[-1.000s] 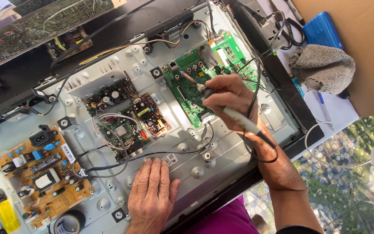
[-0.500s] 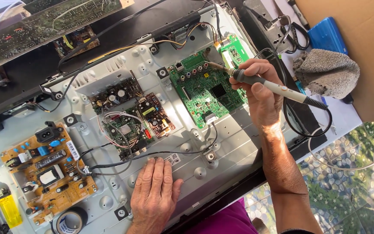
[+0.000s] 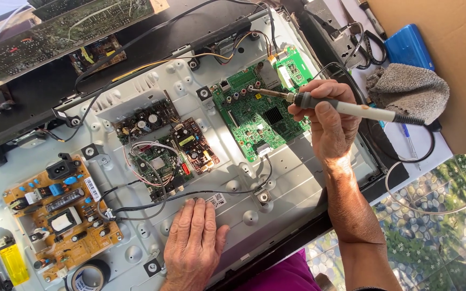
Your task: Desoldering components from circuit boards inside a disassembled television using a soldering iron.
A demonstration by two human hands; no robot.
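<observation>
- The right hand (image 3: 327,121) has its grip closed around a soldering iron (image 3: 330,103), thumb and fingers wrapped over the grey handle.
- The soldering iron lies nearly level above the green circuit board (image 3: 257,121); its metal tip points toward that board's upper left part, close to a row of round sockets. Whether the tip touches the board I cannot tell.
- The iron's black cord (image 3: 405,178) loops down to the right of the green circuit board.
- The left hand (image 3: 192,242) lies flat and open, holding nothing, palm down on the grey metal panel (image 3: 297,172) below and left of the green circuit board.
- A black cable (image 3: 190,195) runs just above its fingertips.
- A smaller dark board (image 3: 163,145) sits left of the green circuit board; an orange board (image 3: 60,215) lies farther left.
- A roll of black tape (image 3: 88,276) rests below the orange board.
- A grey cloth (image 3: 408,91) and a blue case (image 3: 408,47) lie right of the green circuit board.
</observation>
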